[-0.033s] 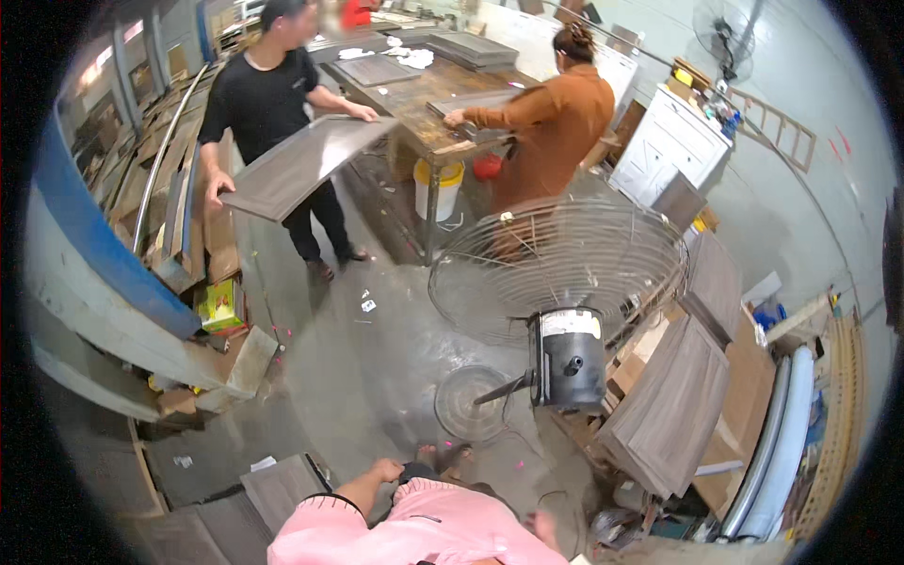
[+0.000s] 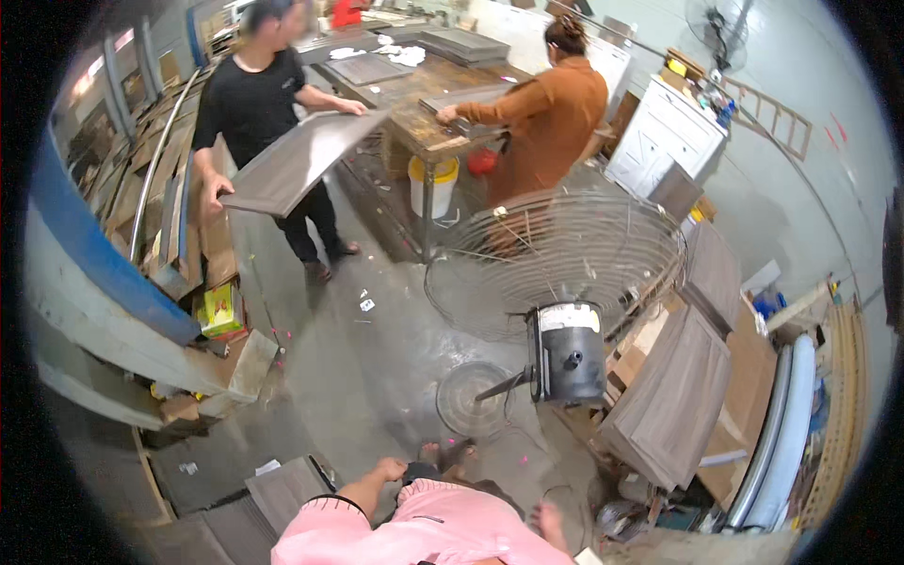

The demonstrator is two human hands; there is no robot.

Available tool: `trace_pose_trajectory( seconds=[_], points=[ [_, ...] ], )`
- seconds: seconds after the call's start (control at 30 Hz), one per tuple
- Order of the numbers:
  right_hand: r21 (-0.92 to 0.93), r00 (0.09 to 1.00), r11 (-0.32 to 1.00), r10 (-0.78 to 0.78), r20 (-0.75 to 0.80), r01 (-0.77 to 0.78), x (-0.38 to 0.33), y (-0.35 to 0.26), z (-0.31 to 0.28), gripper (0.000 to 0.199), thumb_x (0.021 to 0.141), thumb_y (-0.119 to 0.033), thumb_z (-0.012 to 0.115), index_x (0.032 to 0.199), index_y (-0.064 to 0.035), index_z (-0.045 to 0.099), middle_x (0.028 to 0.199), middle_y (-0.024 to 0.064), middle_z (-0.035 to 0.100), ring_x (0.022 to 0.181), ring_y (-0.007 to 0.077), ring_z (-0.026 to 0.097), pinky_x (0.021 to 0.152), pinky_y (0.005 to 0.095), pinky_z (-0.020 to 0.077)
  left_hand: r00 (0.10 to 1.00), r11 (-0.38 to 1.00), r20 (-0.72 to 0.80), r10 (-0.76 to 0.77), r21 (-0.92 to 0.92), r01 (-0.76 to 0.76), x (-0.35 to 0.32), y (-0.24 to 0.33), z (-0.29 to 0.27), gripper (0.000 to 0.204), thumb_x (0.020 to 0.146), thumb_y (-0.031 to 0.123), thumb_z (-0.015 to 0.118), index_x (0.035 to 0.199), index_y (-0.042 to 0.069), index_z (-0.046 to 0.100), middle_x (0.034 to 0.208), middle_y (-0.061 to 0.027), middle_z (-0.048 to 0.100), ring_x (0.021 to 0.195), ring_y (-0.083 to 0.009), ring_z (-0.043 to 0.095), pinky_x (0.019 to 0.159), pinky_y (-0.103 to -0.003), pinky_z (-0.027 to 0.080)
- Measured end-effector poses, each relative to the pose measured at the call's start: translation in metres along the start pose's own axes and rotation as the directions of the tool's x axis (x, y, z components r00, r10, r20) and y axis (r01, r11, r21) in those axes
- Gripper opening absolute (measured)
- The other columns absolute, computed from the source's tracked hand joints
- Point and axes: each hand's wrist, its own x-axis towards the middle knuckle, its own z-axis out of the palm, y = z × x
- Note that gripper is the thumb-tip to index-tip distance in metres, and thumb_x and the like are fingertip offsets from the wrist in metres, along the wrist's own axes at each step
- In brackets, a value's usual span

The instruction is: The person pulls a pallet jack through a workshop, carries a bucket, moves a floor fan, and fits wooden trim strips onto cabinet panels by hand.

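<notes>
My left hand [image 2: 388, 468] is low in the middle, beside dark cloth at the front of my pink top [image 2: 443, 523]. Its fingers look curled; whether anything is inside them is hidden. Farther right, my right hand [image 2: 546, 518] hangs away from my body, a little blurred, with fingers apart and no object visible in it. Nearest to my left side are grey-brown wood panels [image 2: 282, 492]. Ahead of me stands a large floor fan with a wire cage [image 2: 565, 240], a black motor [image 2: 568, 353] and a round base [image 2: 471, 397].
A person in black [image 2: 259, 104] carries a grey-brown panel [image 2: 297, 165] at left. Another in brown [image 2: 556, 113] works at a wooden table [image 2: 414, 108] with a white bucket [image 2: 433, 188] beneath. Door panels [image 2: 669, 395] and rolls [image 2: 786, 433] lean at right; a cable lies by the fan.
My right hand has risen slightly into fuller view, its fingers showing more clearly. The person in black has tilted the panel a little. The whole view has shifted slightly.
</notes>
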Motion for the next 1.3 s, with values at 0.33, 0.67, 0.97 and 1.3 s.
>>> trace_pose_trajectory(
  seconds=[0.33, 0.67, 0.97, 1.3],
  points=[
    [-0.037, 0.981, 0.997, -0.079, -0.175, 0.074, -0.018, -0.038, -0.051, 0.028, 0.088, -0.03, 0.059, 0.106, -0.0098, 0.067, 0.092, 0.0019, 0.067, 0.077, 0.0134, 0.062, 0.06, 0.0271, 0.0474, 1.0, 0.951, 0.003, -0.024, -0.307, 0.024, 0.021, 0.041, 0.011, 0.03, 0.09, 0.029, 0.056, 0.104, 0.003, 0.063, 0.088, -0.0112, 0.071, 0.075, -0.019, 0.068, 0.064, -0.033, 0.053],
    [0.22, 0.897, 0.969, 0.194, -0.398, -0.112, -0.039, 0.069, -0.145, 0.034, 0.083, -0.031, 0.062, 0.106, -0.0065, 0.069, 0.099, 0.0158, 0.069, 0.092, 0.0248, 0.067, 0.081, 0.0329, 0.051, 0.969, 0.981, 0.185, 0.163, -0.136, -0.139, 0.021, 0.149, 0.093, 0.032, 0.092, 0.019, 0.056, 0.108, -0.008, 0.057, 0.087, -0.0149, 0.068, 0.075, -0.0207, 0.067, 0.06, -0.031, 0.053],
    [0.417, 0.613, 0.902, 0.266, -0.744, 0.114, 0.011, 0.087, -0.255, 0.033, 0.085, -0.027, 0.062, 0.106, -0.002, 0.066, 0.096, 0.0149, 0.069, 0.092, 0.0227, 0.065, 0.084, 0.0313, 0.0484, 0.572, 0.6, 0.363, 0.735, 0.042, -0.799, -0.089, 0.473, 0.241, 0.021, 0.09, 0.014, 0.059, 0.105, 0.001, 0.065, 0.089, -0.0111, 0.07, 0.083, -0.0151, 0.066, 0.075, -0.029, 0.051],
    [0.4, 0.433, 0.835, 0.222, -0.873, 0.378, 0.13, -0.036, -0.453, 0.032, 0.088, -0.019, 0.063, 0.113, 0.0005, 0.062, 0.095, 0.0086, 0.066, 0.087, 0.0154, 0.061, 0.08, 0.0295, 0.0482, -0.012, -0.23, 0.438, 0.899, 0.45, -0.863, -0.011, 0.815, 0.409, 0.043, 0.085, 0.025, 0.06, 0.124, 0.009, 0.054, 0.13, -0.0123, 0.051, 0.117, -0.0325, 0.047, 0.101, -0.044, 0.035]
  ],
)
